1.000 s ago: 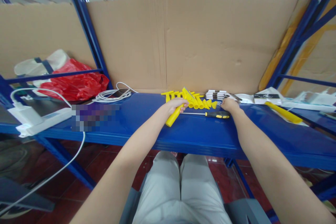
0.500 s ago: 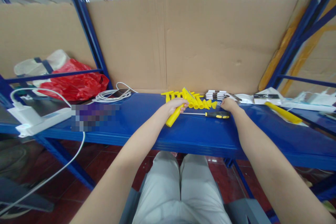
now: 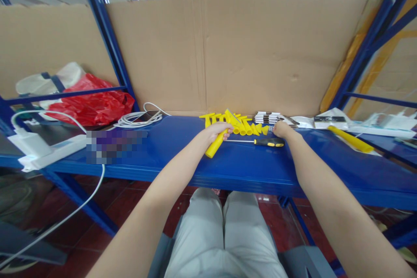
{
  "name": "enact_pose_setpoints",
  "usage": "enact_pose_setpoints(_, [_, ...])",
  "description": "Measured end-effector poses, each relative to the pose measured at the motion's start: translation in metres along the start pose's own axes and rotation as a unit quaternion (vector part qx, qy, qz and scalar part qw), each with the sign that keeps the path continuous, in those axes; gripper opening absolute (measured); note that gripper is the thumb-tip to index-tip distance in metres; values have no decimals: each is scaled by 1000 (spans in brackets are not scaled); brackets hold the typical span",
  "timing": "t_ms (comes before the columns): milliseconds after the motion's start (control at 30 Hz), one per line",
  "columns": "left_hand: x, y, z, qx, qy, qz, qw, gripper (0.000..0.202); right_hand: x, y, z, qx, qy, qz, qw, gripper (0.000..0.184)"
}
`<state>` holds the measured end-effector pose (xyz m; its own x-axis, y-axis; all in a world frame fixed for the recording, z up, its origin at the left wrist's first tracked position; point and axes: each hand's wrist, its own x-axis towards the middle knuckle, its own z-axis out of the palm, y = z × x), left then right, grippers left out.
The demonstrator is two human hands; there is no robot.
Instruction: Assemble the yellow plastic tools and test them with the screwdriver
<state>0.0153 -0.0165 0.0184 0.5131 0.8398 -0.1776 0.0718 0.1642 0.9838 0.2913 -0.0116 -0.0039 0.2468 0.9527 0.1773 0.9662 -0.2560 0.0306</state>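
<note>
A tall sheet of brown cardboard, creased down its middle, stands behind a glossy blue metal bench. Toward the left lies a crumpled, shiny red plastic bag, with a white plastic power strip nearer the front edge and a loose coil of white cable between them and the middle.

The yellow tool is just above the bench near its centre: a smooth, round handle, slanting up to the right into a wider, flat head with a thin greyish edge. The person's left hand is wrapped firmly around its handle. The right hand is curled at some small whitish pieces; whether it pinches any, I cannot tell.

A screwdriver with a black-and-yellow grip lies in front, between the hands, its slim metal shaft pointing at the held handle. Beyond it, a row of similar yellow tools crowds close behind the left hand, partly hidden, beside a small stack of white strips with dark bands.
</note>
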Motion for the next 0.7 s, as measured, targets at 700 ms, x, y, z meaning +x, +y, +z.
enact_pose_setpoints(700, [2,-1,1,-8,-5,-1,1000,22,-9,5,-18,77,-4,-6,997,17])
